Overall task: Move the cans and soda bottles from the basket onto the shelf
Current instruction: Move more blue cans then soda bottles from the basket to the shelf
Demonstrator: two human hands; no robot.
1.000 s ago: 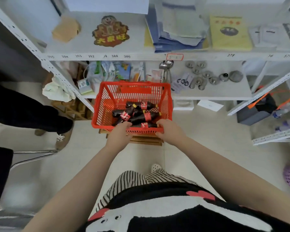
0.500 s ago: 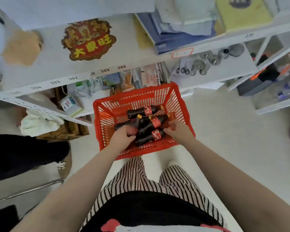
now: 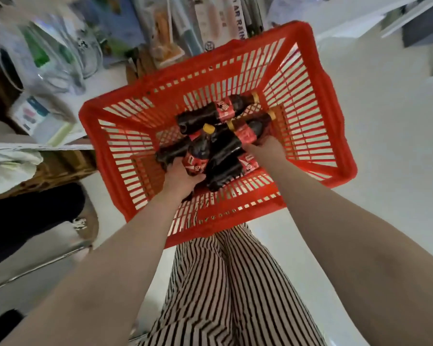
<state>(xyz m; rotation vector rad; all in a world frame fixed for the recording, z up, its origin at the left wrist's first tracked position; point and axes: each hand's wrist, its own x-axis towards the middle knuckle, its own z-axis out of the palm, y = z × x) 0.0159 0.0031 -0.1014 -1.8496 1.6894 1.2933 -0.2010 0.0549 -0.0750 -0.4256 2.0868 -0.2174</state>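
Both hands are down inside the red basket (image 3: pixel 335 116), which sits on the floor just in front of the person's striped trousers (image 3: pixel 225 283), with the lower shelf (image 3: pixel 60 143) beyond it on the far left. The cola bottles (image 3: pixel 220 146) lie piled on their sides in the middle of the basket, dark bodies with red labels and yellow caps; no cans show among them.

The left hand (image 3: pixel 180 178) is curled round the near end of one bottle (image 3: pixel 198 156), gripping it at the label. That bottle's long axis runs away from the hand, with its yellow cap pointing to the far side, so the hand appears to hold the lower half and the neck leads. The right hand (image 3: pixel 265 148) reaches into the right side of the pile, next to another labelled bottle (image 3: pixel 245 132) that lies slanted toward the far right corner. Its fingers are hidden behind the bottles, so whether it has closed on one cannot be told.

Judged from this, the left hand is nearer a clean lift: its bottle lies on top of the heap. The shelf is to the far left, so a lift would likely carry the bottle up and over the basket's left rim.
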